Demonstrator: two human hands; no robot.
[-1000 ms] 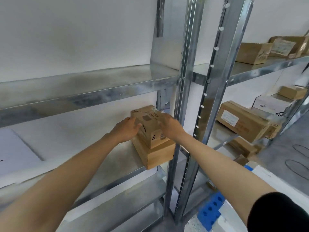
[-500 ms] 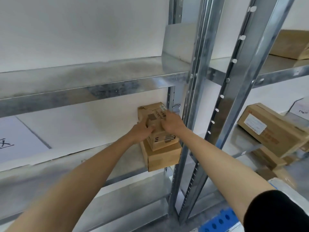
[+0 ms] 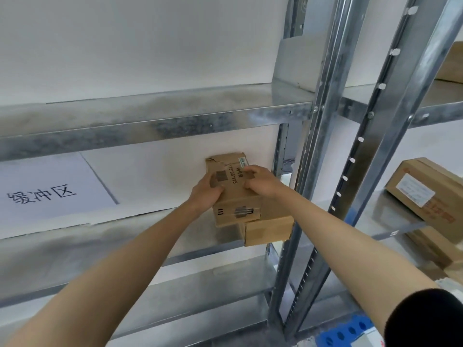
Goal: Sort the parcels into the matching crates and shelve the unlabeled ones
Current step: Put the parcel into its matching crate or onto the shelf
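Observation:
A small brown cardboard parcel [image 3: 233,194] with black printed numbers lies on top of a second plain brown parcel [image 3: 268,229] on the middle metal shelf [image 3: 125,236], close to the upright post. My left hand [image 3: 206,192] grips its left side with curled fingers on top. On its right side, my right hand [image 3: 260,181] holds it with fingers curled over the top face. The lower parcel sticks out past the shelf's front edge.
A white sign [image 3: 47,186] with black characters hangs on the wall behind the shelf at left. Steel uprights [image 3: 323,146] divide this bay from the right bay, where labelled cardboard boxes [image 3: 426,191] sit. A blue crate [image 3: 348,331] shows at the bottom right.
Both hands slid the top parcel further back onto the stack and closer together on its top. The camera moved nearer and left, bringing the wall sign into view.

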